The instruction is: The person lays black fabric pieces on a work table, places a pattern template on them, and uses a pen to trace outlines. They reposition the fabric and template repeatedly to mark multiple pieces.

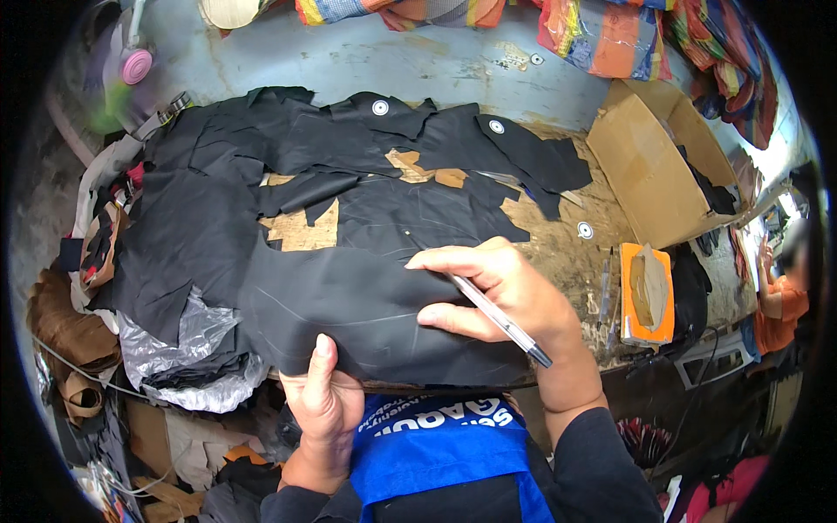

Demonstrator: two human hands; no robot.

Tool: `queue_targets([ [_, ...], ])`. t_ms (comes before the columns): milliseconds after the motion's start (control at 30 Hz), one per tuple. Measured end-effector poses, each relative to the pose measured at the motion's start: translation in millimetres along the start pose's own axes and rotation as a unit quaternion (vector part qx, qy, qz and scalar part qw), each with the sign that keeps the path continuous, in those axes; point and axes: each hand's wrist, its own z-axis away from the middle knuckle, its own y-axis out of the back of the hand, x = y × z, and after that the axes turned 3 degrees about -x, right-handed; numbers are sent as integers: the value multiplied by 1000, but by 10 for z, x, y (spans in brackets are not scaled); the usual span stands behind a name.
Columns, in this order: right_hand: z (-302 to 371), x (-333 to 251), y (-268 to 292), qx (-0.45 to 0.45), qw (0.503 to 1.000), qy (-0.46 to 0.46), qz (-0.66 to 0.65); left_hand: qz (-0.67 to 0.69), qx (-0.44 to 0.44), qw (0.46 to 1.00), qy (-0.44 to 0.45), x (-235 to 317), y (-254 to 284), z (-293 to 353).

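A smooth black sheet, which looks like leather (349, 301), is lifted toward me at the table's near edge, with faint pale lines drawn across it. My left hand (323, 405) grips its lower edge, thumb on top and the other fingers hidden underneath. In my right hand (527, 301) is a clear-barrelled pen (501, 321), held slantwise with its dark end toward me. The right thumb and forefinger also touch or hover over the sheet's far side. More black sheets (200, 209) lie overlapped beyond it on the worn wooden table (567, 240).
An open cardboard box (636, 166) with black pieces inside stands at the right, behind an orange box (645, 296). Crumpled clear plastic (196, 349) hangs at the near left. A fan with a pink hub (136, 66) is far left. Another person (776, 305) is at far right.
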Motion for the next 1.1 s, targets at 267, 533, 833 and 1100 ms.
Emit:
queue_targets([
  [267, 626, 684, 331, 153, 932, -196, 264, -359, 71, 923, 117, -791, 727, -83],
  [533, 2704, 765, 1084, 383, 461, -603, 527, -495, 68, 866, 27, -646, 1306, -206],
  [833, 2578, 875, 888, 529, 703, -334, 338, -681, 34, 726, -90, -405, 1102, -4],
  [1100, 1000, 1138, -748, 98, 951, -264, -125, -616, -384, 682, -94, -501, 718, 202],
])
